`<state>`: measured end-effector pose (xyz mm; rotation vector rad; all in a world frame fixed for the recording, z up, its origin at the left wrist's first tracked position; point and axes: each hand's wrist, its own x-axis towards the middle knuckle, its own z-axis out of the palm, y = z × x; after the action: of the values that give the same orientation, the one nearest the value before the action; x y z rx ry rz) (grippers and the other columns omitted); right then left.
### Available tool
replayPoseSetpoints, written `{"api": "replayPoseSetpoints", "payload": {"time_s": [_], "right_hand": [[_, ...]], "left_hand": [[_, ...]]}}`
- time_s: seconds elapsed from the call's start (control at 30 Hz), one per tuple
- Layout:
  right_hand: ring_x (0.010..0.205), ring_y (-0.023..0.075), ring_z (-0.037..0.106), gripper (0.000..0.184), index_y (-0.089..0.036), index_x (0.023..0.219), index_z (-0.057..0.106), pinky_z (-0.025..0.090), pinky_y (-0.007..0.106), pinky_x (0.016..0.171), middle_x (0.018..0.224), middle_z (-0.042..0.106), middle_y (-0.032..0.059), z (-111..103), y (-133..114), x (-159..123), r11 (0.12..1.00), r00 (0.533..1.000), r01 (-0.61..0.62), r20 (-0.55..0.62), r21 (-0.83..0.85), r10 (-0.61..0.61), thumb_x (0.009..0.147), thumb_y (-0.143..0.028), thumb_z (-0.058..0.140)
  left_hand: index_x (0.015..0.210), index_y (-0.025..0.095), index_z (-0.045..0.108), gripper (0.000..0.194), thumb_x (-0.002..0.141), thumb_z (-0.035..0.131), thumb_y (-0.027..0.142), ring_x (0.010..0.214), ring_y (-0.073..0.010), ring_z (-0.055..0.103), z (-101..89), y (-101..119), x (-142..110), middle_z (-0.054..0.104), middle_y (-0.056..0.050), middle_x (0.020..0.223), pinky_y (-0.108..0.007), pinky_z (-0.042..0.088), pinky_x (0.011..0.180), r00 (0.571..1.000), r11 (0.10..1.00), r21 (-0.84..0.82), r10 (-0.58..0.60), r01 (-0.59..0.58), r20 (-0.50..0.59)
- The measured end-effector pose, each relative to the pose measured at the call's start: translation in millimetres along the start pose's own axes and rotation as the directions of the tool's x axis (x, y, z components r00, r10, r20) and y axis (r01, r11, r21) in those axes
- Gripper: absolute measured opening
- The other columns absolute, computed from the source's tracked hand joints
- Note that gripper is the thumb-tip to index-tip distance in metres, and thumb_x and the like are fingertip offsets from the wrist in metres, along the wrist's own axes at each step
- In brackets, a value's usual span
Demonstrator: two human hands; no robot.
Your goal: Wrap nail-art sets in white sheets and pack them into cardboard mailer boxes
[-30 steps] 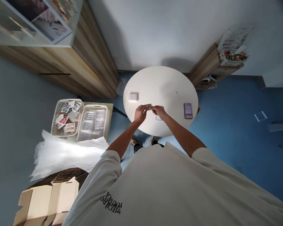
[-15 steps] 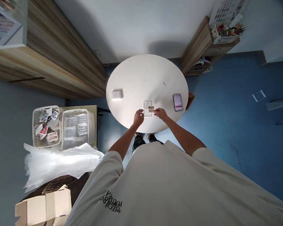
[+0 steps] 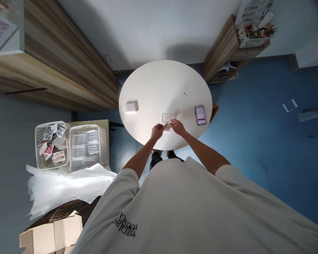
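A small set of press-on nails, brown and glossy in rows, is tilted between my two hands, close above the lower half of an open clear plastic case. The other half of the clear case lies flat behind it on the table. My left hand pinches the set's left edge with closed fingertips. On the opposite side, my right hand has its fingers closed at the set's upper right edge. The set and my fingers partly cover the case's near half.
On the round white table are a white block-like stack at left and a phone at right. To the left stand a basket of nail sets and a basket of clear cases. White sheets lie nearer.
The nail set has moved left and nearer me, over the case's near half, and turned to a tilt. My left hand has shifted from the case's edge to the set; my right hand followed leftward.
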<state>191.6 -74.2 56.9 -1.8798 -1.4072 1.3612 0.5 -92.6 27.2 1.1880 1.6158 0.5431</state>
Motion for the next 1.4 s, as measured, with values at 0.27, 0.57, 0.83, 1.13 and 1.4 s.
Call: {"api": "replayPoseSetpoints", "payload": {"time_s": [0.27,0.57,0.83,1.13,1.4], "right_hand": [[0.086,0.0178,0.071,0.011,-0.021,0.090,0.072,0.056,0.029,0.083,0.094,0.078,0.0032,11,18,-12,0.975,0.985,-0.172,-0.001,0.139,0.174,0.081,-0.017,0.068],[0.066,0.0152,0.064,0.009,-0.022,0.078,0.067,0.053,0.027,0.066,0.067,0.067,-0.0030,19,31,-5,0.921,0.945,-0.296,-0.060,0.255,0.320,0.070,-0.018,0.069],[0.074,0.0172,0.067,0.008,-0.022,0.078,0.069,0.055,0.027,0.072,0.074,0.071,-0.0012,40,38,0,0.942,0.945,-0.301,-0.085,0.146,0.315,0.071,-0.022,0.066],[0.085,0.0192,0.070,0.025,-0.022,0.092,0.073,0.056,0.030,0.085,0.087,0.076,0.0005,39,38,0,0.964,0.955,-0.263,-0.131,0.045,0.267,0.069,-0.017,0.066],[0.093,0.0218,0.071,0.017,-0.022,0.085,0.075,0.054,0.030,0.090,0.090,0.079,0.0027,45,44,5,0.977,0.968,-0.213,-0.134,0.006,0.212,0.073,-0.019,0.064]], "left_hand": [[0.093,0.018,0.065,0.011,0.093,0.071,0.026,0.077,-0.0170,0.074,16.0,-13,-7,0.075,-0.006,0.085,-0.034,0.062,0.079,0.966,0.919,-0.298,-0.244,0.259,0.085],[0.120,0.021,0.071,0.033,0.088,0.064,0.019,0.117,-0.0280,0.072,3.6,-29,-5,0.076,-0.014,0.127,-0.042,0.056,0.099,0.987,0.988,-0.039,-0.150,0.148,-0.062],[0.138,0.022,0.061,0.054,0.085,0.060,0.015,0.121,-0.0247,0.071,15.0,-41,0,0.071,-0.014,0.138,-0.038,0.058,0.096,0.979,0.977,-0.075,-0.194,0.198,0.058],[0.136,0.020,0.062,0.053,0.083,0.064,0.015,0.120,-0.0248,0.071,13.7,-40,2,0.069,-0.016,0.141,-0.037,0.057,0.096,0.974,0.976,-0.055,-0.202,0.208,0.098],[0.130,0.019,0.064,0.046,0.083,0.065,0.017,0.121,-0.0258,0.070,9.1,-30,1,0.071,-0.015,0.138,-0.036,0.055,0.096,0.974,0.978,-0.013,-0.204,0.206,0.096]]}}
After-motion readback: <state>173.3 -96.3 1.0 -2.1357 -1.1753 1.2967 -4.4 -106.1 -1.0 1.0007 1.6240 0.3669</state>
